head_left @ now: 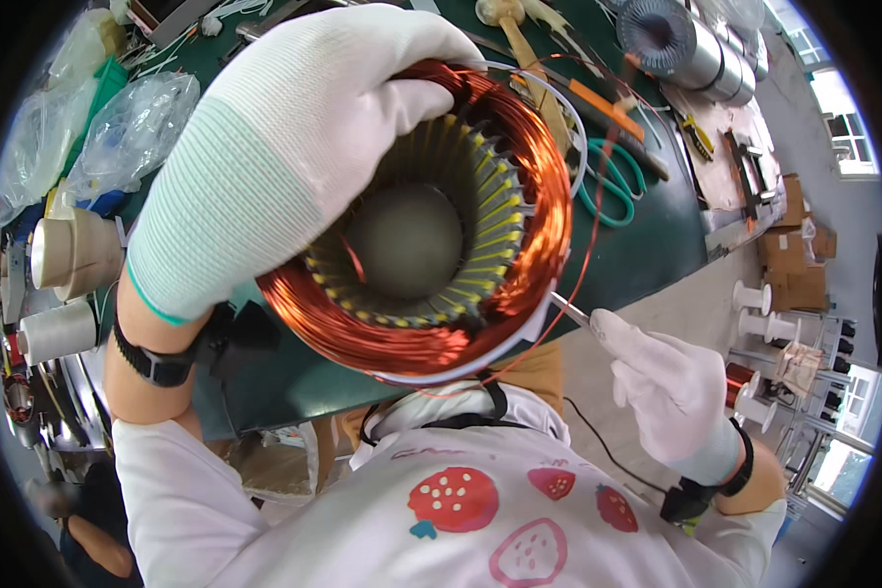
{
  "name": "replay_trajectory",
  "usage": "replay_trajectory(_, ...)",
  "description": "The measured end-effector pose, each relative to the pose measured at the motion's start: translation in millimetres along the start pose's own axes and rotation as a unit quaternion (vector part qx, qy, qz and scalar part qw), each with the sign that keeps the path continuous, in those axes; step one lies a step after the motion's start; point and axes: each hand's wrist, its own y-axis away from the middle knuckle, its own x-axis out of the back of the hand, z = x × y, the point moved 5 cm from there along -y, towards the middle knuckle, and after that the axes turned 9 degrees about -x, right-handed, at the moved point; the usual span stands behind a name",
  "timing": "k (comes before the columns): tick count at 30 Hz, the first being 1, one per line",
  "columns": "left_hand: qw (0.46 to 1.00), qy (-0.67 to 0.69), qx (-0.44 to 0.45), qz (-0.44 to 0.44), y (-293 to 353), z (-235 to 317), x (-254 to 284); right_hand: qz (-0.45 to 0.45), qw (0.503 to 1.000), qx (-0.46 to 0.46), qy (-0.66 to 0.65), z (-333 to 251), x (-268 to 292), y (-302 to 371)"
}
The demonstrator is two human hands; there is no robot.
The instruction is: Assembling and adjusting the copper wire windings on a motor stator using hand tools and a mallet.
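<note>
A motor stator (519, 323) with thick orange-red copper windings is tilted so its round bore faces me. Yellow-edged slots ring the bore's inside. My left hand (363, 108), in a white knit glove with a mint cuff, is closed over the stator's upper left rim, thumb toward the bore. Between the thumb and fingers of my gloved right hand (661, 387) is a thin metal needle-like tool (570, 310), its far end at the winding's lower right edge. A white cord or sleeve (580, 137) loops round the outside, and a loose red wire (594, 240) trails beside it.
On the green table (657, 245) lie teal-handled scissors (612, 191), a wooden-handled mallet (524, 39) and an orange-handled tool (608, 108). Metal cylinders (671, 49) stand at the far right. Plastic bags (132, 132) and thread spools (59, 328) are at left. Another person's arm (98, 544) shows lower left.
</note>
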Motion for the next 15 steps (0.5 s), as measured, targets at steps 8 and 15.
replay_trajectory(8,0.997,0.027,0.041,0.061,28,-23,-5,0.032,0.996,0.088,0.009,1,-10,-29)
replay_trajectory(15,0.996,-0.057,0.005,0.064,16,-9,4,0.076,0.984,0.140,-0.083,66,-35,-21)
